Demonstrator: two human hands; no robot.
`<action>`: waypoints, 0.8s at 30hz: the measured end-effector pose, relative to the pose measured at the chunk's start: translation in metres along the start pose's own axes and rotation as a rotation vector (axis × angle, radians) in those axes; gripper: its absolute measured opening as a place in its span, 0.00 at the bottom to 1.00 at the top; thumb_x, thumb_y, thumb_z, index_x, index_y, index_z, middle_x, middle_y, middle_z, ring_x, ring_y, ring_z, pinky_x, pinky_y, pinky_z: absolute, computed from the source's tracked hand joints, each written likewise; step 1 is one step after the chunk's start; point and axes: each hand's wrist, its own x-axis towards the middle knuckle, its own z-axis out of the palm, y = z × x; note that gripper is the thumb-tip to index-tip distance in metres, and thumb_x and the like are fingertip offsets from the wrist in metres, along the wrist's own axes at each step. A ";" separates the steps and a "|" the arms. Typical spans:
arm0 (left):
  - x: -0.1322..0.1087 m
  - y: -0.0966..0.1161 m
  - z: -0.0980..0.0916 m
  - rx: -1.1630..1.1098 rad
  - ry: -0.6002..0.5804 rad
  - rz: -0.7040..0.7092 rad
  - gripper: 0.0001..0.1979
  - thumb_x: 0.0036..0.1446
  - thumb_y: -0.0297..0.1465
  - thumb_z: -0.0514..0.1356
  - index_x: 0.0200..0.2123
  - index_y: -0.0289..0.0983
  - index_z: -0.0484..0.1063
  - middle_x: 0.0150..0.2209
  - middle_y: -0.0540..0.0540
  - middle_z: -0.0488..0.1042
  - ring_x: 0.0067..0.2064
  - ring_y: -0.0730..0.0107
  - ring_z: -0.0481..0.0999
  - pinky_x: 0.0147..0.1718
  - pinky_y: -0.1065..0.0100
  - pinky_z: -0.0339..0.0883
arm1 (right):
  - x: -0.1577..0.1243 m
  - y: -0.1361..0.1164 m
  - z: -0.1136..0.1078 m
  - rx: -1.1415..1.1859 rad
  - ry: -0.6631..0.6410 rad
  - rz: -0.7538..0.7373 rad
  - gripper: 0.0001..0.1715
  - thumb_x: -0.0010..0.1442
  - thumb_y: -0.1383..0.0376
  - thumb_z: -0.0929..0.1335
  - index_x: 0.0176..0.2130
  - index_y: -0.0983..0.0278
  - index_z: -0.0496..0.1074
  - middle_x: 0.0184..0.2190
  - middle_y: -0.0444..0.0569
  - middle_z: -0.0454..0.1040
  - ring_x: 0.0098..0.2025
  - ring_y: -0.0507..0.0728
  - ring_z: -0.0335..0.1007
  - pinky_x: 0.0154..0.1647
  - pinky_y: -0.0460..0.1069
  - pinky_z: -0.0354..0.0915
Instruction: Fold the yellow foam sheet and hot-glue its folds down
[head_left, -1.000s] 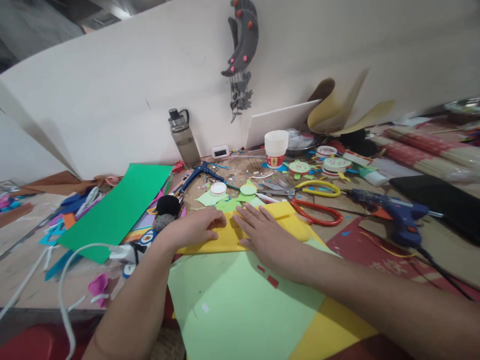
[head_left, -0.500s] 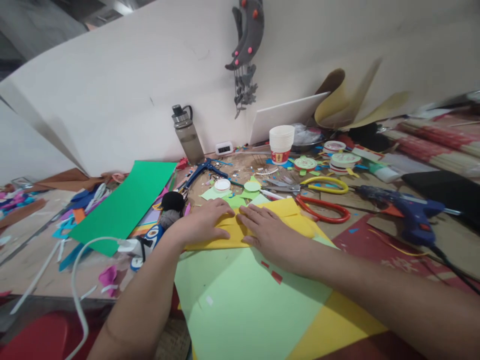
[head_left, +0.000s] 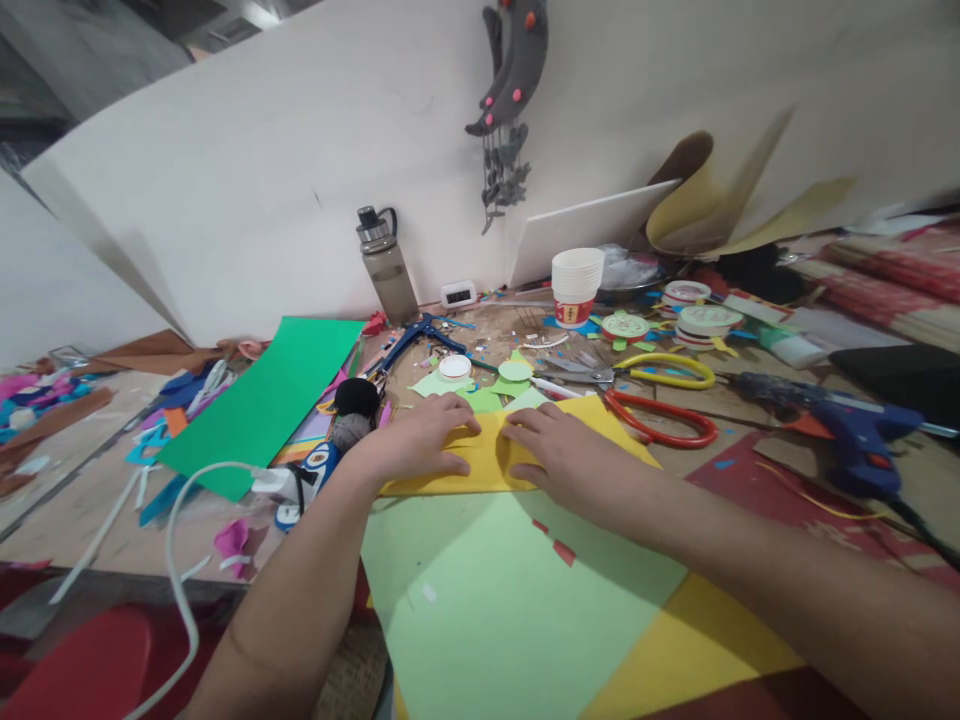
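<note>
While the yellow piece (head_left: 491, 448) lies along the far edge of the pale-green sheet (head_left: 510, 600), the left hand (head_left: 420, 440) and right hand (head_left: 559, 448) rest on it, both fairly wide, not pinching anything, probably just so it doesn't slide around.

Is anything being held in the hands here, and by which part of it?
Nothing is visibly gripped: the left hand and right hand rest on top of the flat, rectangular yellow sheet.

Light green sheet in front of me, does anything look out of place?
Yes: two red scraps and a white one lie on the light green sheet, standing out against its plain surface, nearer you than the yellow sheet under your left hand and right hand.
</note>
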 end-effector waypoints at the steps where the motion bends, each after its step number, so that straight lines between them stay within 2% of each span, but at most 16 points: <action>1: -0.001 0.001 -0.001 -0.001 -0.003 -0.006 0.22 0.52 0.37 0.65 0.51 0.41 0.71 0.58 0.43 0.66 0.58 0.56 0.65 0.59 0.59 0.55 | 0.000 -0.001 0.000 -0.015 -0.008 0.000 0.15 0.60 0.65 0.69 0.48 0.66 0.76 0.48 0.59 0.75 0.50 0.66 0.67 0.51 0.59 0.64; 6: -0.003 0.004 -0.005 -0.033 0.007 -0.014 0.27 0.53 0.38 0.65 0.56 0.41 0.67 0.58 0.43 0.67 0.59 0.57 0.64 0.59 0.59 0.55 | 0.001 -0.004 -0.001 -0.084 -0.015 -0.034 0.14 0.63 0.63 0.67 0.47 0.66 0.76 0.45 0.58 0.75 0.47 0.64 0.67 0.49 0.58 0.65; 10: 0.005 0.001 -0.002 -0.092 0.114 -0.080 0.19 0.60 0.40 0.57 0.52 0.39 0.70 0.53 0.43 0.71 0.54 0.60 0.69 0.55 0.61 0.60 | 0.001 -0.007 0.000 -0.082 -0.007 -0.035 0.13 0.62 0.64 0.67 0.46 0.62 0.77 0.46 0.54 0.75 0.48 0.65 0.68 0.49 0.59 0.66; 13: 0.016 -0.002 0.005 -0.048 0.168 -0.135 0.16 0.58 0.37 0.58 0.47 0.38 0.72 0.45 0.44 0.74 0.47 0.60 0.72 0.46 0.62 0.63 | 0.002 -0.001 -0.004 -0.022 0.041 0.001 0.15 0.62 0.62 0.67 0.48 0.60 0.76 0.49 0.53 0.75 0.50 0.65 0.68 0.51 0.60 0.65; 15: 0.021 -0.004 0.008 -0.048 0.163 -0.147 0.14 0.54 0.35 0.60 0.43 0.38 0.74 0.39 0.46 0.74 0.41 0.62 0.72 0.39 0.64 0.63 | 0.004 0.011 -0.013 0.025 0.145 0.055 0.16 0.62 0.62 0.67 0.49 0.61 0.75 0.51 0.54 0.74 0.53 0.66 0.68 0.54 0.61 0.64; 18: 0.022 -0.007 0.005 -0.118 0.199 -0.165 0.09 0.52 0.35 0.60 0.35 0.37 0.75 0.30 0.49 0.72 0.32 0.67 0.70 0.32 0.67 0.60 | 0.005 0.035 -0.033 0.083 0.408 0.186 0.21 0.63 0.60 0.65 0.54 0.63 0.71 0.54 0.58 0.71 0.57 0.68 0.64 0.57 0.65 0.60; 21: 0.018 -0.011 -0.001 -0.232 0.355 -0.211 0.09 0.53 0.37 0.59 0.31 0.37 0.73 0.29 0.49 0.73 0.31 0.68 0.70 0.30 0.68 0.60 | 0.006 0.053 -0.048 0.271 0.653 0.345 0.31 0.63 0.52 0.64 0.60 0.64 0.64 0.56 0.61 0.67 0.58 0.69 0.63 0.56 0.65 0.62; 24: 0.015 -0.011 -0.004 -0.430 0.511 -0.257 0.10 0.53 0.39 0.59 0.33 0.38 0.70 0.31 0.50 0.74 0.33 0.68 0.72 0.31 0.68 0.64 | 0.011 0.055 -0.047 0.581 0.766 0.462 0.40 0.57 0.48 0.67 0.62 0.62 0.58 0.57 0.60 0.66 0.57 0.67 0.64 0.54 0.65 0.65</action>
